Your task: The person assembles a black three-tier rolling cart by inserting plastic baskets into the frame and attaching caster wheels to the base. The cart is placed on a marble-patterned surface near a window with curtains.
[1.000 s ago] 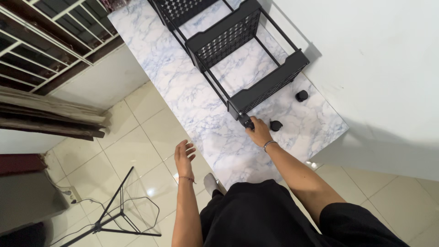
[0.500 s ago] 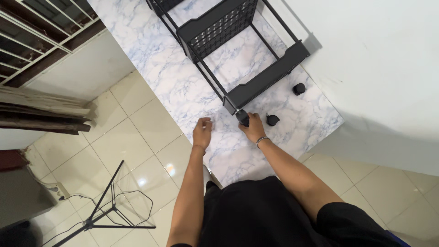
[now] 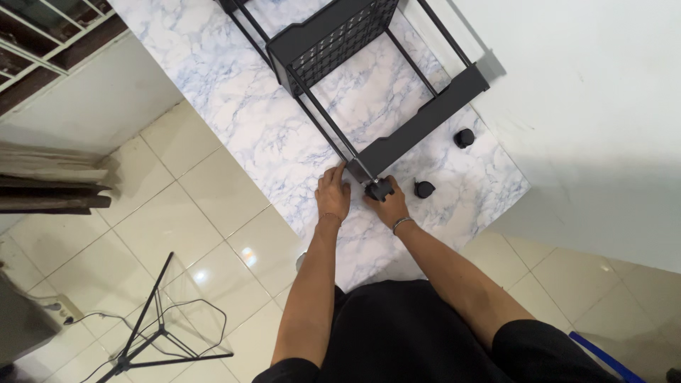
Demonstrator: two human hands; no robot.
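At the near corner of the rack, my right hand (image 3: 389, 206) is wrapped around a small black caster wheel (image 3: 378, 189), holding it right up against the bottom end of the corner post, fingers curled around it so you mostly just see the top of the wheel poking out. My left hand (image 3: 333, 193) sits just beside it, fingers flat and together, pressed against the end of the black metal rack (image 3: 418, 128) where the thin rod meets the solid end panel, empty as far as I can see. The rack is lying on its side across the marble-pattern table (image 3: 234, 92), with a mesh basket tier (image 3: 333, 39) further up. Two more loose casters are on the table: one (image 3: 424, 189) just right of my right hand, another (image 3: 464, 137) further off near the end panel. Stuff that could go sideways, imo: the rack is only lying there on thin rods, so pushing on the corner could make it slide or roll on the slick top. Those loose wheels are round and not far from the table edge, easy to bump off onto the tile floor (image 3: 206, 234). And if the wheel's stem goes in crooked it could jam.
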